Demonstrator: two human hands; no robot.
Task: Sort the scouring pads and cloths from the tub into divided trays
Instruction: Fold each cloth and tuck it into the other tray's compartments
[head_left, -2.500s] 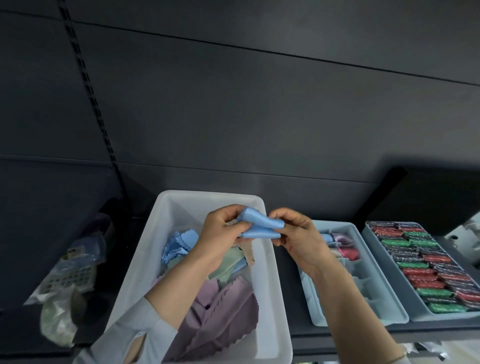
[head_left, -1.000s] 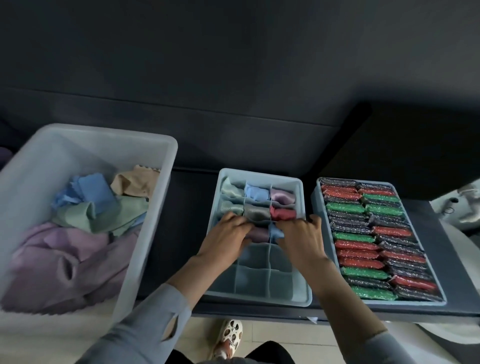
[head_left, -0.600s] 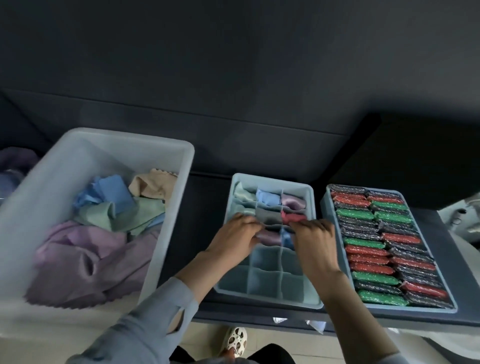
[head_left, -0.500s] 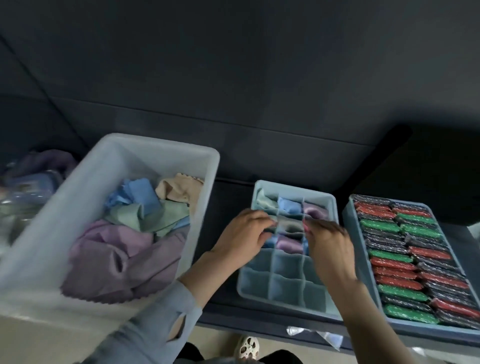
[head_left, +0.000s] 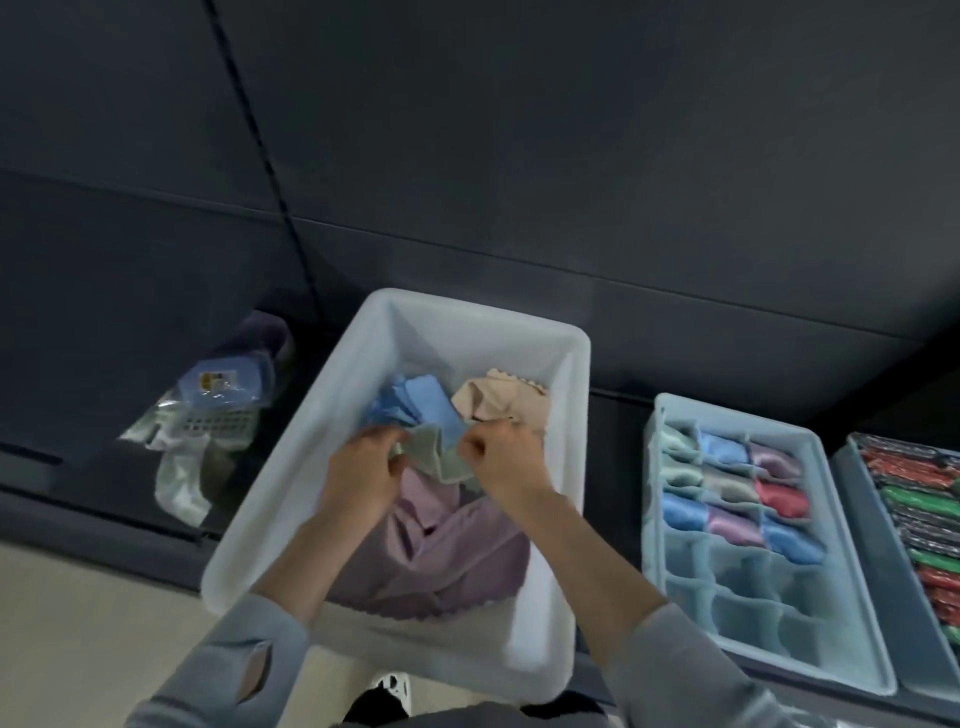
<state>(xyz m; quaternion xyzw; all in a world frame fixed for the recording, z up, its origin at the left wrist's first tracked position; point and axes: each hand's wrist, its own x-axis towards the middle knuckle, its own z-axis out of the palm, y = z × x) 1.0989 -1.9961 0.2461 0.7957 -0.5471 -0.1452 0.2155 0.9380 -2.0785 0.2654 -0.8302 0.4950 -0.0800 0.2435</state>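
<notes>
Both arms wear grey long sleeves pushed back, so the forearms are bare from the cuffs forward to the fingers (head_left: 382, 441). The left sleeve (head_left: 228, 670) is a soft, light grey knit, bunched well behind the left hand (head_left: 363, 470), and it has an oval cut-out hole (head_left: 255, 666) near the cuff. The right sleeve (head_left: 670, 670) is the same grey, its cuff sitting well back from the right hand (head_left: 501, 457). No rings, watch or bracelet show on either wrist. Far behind the fingers, at the lower edge, a light patterned shoe (head_left: 392, 688) shows beside dark trousers (head_left: 467, 714).
</notes>
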